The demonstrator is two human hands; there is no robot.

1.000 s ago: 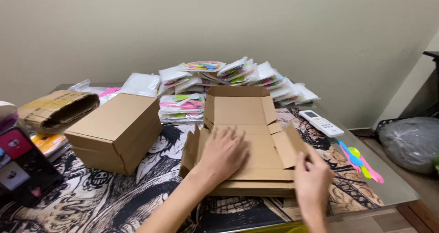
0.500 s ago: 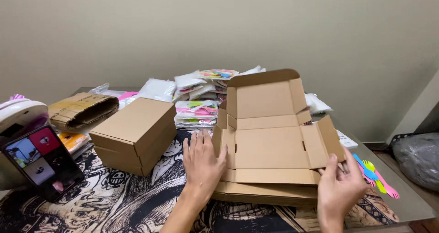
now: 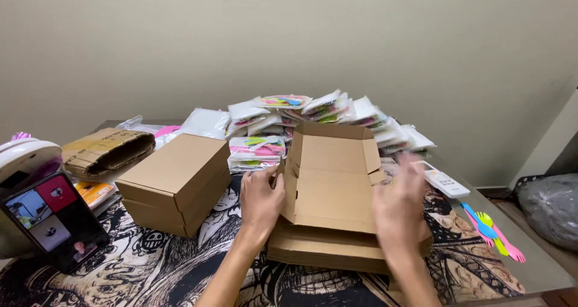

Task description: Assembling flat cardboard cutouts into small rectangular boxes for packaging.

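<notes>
The left hand (image 3: pixel 260 200) presses its fingers against the left side flap of the half-folded cardboard mailer box (image 3: pixel 332 180), its grip pinching that flap upright so the wall holds its shape. The right hand (image 3: pixel 397 206) is blurred at the box's right side; whether its grip is spread or pressed together cannot be told. The box rests on a stack of flat cardboard blanks (image 3: pixel 337 250) on the counter (image 3: pixel 536 271), lid flap standing up behind. A closed carton (image 3: pixel 174 183) sits left; packaged goods (image 3: pixel 313 117) pile behind.
</notes>
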